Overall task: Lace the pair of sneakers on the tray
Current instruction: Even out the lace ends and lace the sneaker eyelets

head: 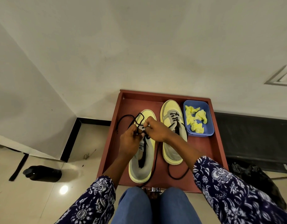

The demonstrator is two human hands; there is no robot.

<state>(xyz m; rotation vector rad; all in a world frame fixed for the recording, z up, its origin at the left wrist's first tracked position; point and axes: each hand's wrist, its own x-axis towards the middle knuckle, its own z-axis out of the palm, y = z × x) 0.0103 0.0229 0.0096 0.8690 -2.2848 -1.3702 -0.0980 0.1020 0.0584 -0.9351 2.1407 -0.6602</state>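
Note:
Two yellow and grey sneakers stand toes away from me on a reddish-brown tray [209,147]. Over the left sneaker [142,165] both hands meet at the eyelets. My left hand [130,139] grips the black lace [131,121], which loops up and out past the tray's left edge. My right hand [155,129] pinches the same lace close to the left hand's fingers. The right sneaker [171,143] has black lacing across its front eyelets, and its loose lace end [176,174] curls on the tray behind the heel.
A blue plastic tub [209,126] with crumpled yellow paper sits in the tray's far right corner. A wall rises just behind the tray. A black object [42,172] lies on the tiled floor at left. My knees are at the tray's near edge.

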